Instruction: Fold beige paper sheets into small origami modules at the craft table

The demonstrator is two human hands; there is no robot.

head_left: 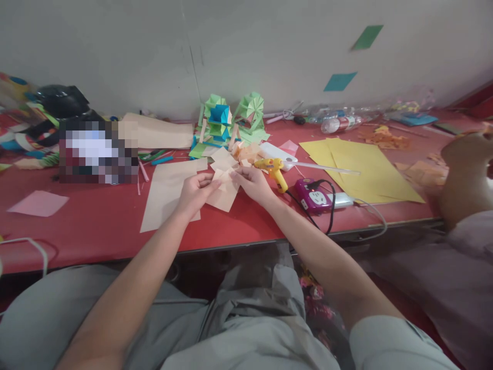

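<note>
Between my two hands is a small piece of cream paper [222, 179], pinched at its left edge by my left hand [198, 191] and at its right edge by my right hand [253, 184]. The fingers of both hands are closed on it. Below it lie more cream paper pieces [227, 201], and a larger cream sheet [162, 198] rests under and left of my left hand. Just right of my right hand is a yellow glue gun [278, 177] with a long clear glue stick in its back. Peach paper scraps [246, 153] sit behind my hands.
Green and blue folded paper models [231, 118] stand against the wall. At right are a purple power socket [314, 198] with cables, yellow sheets [358, 169] and plastic bottles [339, 123]. Another person's arm [468, 174] rests at the far right. A pink paper [38, 203] lies left.
</note>
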